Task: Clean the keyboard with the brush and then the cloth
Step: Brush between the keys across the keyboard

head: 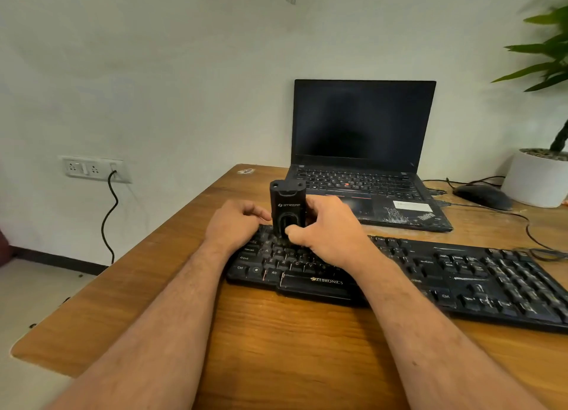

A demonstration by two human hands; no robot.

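Head view. The keyboard, a black plastic full-size board with a printed maker's name below the space bar, lies across the lower right of the frame on the wooden tabletop, running slantwise toward the right edge. Its keys are low, squared caps; pale streaks show on the right-hand block.

The brush, a black, boxy, upright tool with a rounded slot in its face and a logo above it, stands on the left end of the key field at the centre of the frame. Its bristle end is hidden behind the hands, so contact with the keys is likely but not confirmed.

The right hand grips the lower body of the brush, fingers curled round its far side and thumb across the front. Holding it low gives control over pressure on the keys. The left hand rests on the upper left corner of the keyboard, fingers curled under and touching or nearly touching the brush's side; whether it holds the brush or only steadies the board cannot be told.

Judgement: the brushing stage is in hand. No cloth is visible.

Behind, at centre right, an open laptop with a dark screen and scuffed palm rest. A mouse and a white potted plant sit at the right edge.
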